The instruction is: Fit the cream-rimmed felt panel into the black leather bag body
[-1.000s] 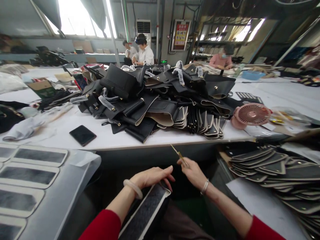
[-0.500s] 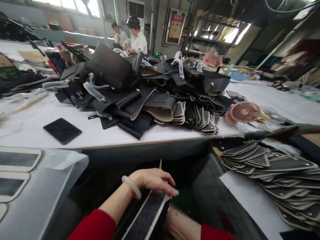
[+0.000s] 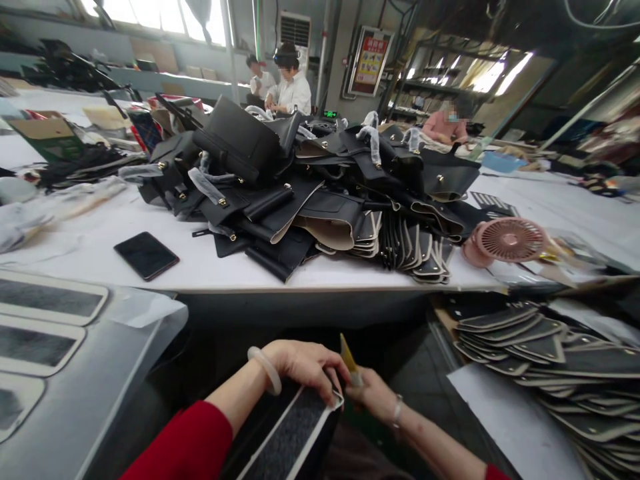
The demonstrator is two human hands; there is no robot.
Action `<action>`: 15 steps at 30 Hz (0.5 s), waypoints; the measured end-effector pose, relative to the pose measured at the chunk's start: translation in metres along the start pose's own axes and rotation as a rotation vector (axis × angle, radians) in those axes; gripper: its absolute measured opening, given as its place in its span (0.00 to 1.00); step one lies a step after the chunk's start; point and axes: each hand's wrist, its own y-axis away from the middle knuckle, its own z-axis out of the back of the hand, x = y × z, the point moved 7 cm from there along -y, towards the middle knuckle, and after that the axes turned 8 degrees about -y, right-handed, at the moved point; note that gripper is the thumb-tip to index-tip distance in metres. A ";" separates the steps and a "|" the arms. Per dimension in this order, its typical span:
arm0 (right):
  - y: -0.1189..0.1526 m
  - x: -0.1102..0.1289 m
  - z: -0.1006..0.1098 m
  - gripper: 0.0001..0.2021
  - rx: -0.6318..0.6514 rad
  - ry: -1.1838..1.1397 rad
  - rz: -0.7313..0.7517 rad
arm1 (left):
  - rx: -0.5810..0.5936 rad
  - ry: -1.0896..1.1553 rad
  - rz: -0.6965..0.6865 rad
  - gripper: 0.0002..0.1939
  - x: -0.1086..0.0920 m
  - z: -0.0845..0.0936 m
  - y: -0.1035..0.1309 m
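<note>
Low in the centre, a long black piece with pale edges (image 3: 287,437) slants up from the bottom of the view. My left hand (image 3: 307,367), with a pale bangle at its wrist, has its fingers closed over the upper end of this piece. Just to the right, my right hand (image 3: 373,397) is wrapped round a flat yellowish tool (image 3: 350,360), its pointed end upward. The tool is beside my left fingertips; whether they touch is unclear.
Black bag parts (image 3: 240,140) lie heaped on the white table (image 3: 200,273), with a phone (image 3: 147,255) and a pink fan (image 3: 510,240). Pale-edged black pieces (image 3: 540,340) are stacked at right; similar ones (image 3: 40,340) lie at left. People (image 3: 293,90) work behind.
My right hand has come out from beneath my left hand to its right side, with the yellowish tool now showing more. The whole view has shifted slightly.
</note>
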 end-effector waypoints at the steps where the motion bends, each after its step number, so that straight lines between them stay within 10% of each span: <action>1: 0.008 0.006 0.019 0.16 -0.022 0.011 0.006 | 0.006 0.013 0.007 0.49 0.001 0.000 -0.001; 4: 0.042 0.036 0.056 0.20 0.051 0.080 -0.061 | 0.004 0.044 0.019 0.49 0.003 0.000 -0.002; 9: 0.092 0.064 0.030 0.29 0.491 0.047 -0.292 | -0.025 0.075 0.021 0.50 0.004 0.001 0.001; 15: 0.045 0.011 -0.003 0.22 0.027 -0.683 -0.267 | 0.046 0.109 -0.047 0.31 -0.004 0.004 0.003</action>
